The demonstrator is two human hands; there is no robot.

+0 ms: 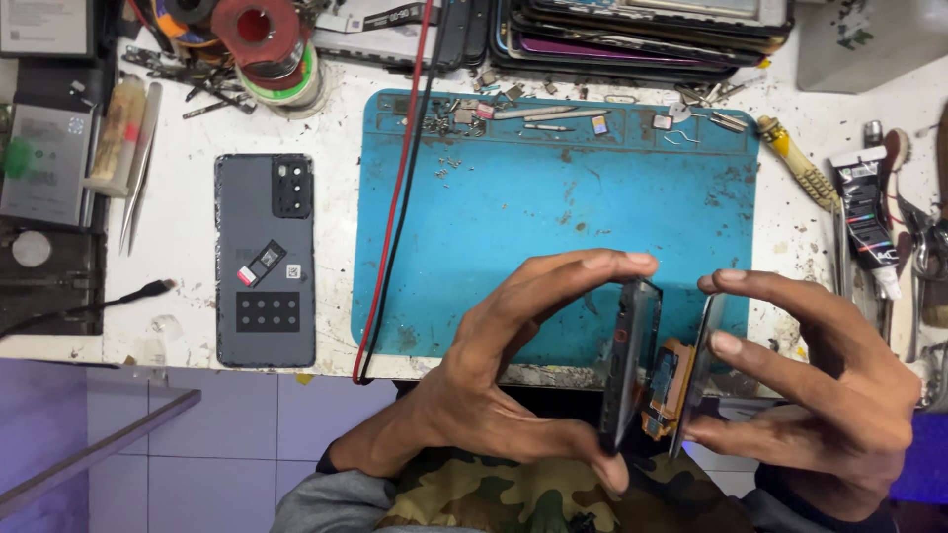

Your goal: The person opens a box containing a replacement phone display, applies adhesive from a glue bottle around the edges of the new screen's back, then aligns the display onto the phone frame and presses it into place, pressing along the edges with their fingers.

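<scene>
Nearest to us, over the camouflage lap and just off the front edge of the tabletop (197, 118), our two hands hold a phone split into two halves. Our left hand (494, 365) has its grip clenched on the dark phone frame (630, 360), thumb at the lower end and fingertips curled over the top, the piece standing edge-on to us. Our right hand (820, 395) grasps the screen panel (699, 370) the same way, also edge-on and just beside the frame. Between the two parts we see an orange strip (668, 387), perhaps a flex cable or inner board; the view is too narrow to tell which.

Beyond the hands lies the blue work mat (553, 197), stained, with small screws and metal bits along its far edge. A red and black cable (395, 197) runs across its left side. Left of the mat a grey back cover (265, 262) lies flat. Farther off sit tape rolls (267, 44), tweezers (138, 168) and a stack of phone screens (642, 35)
</scene>
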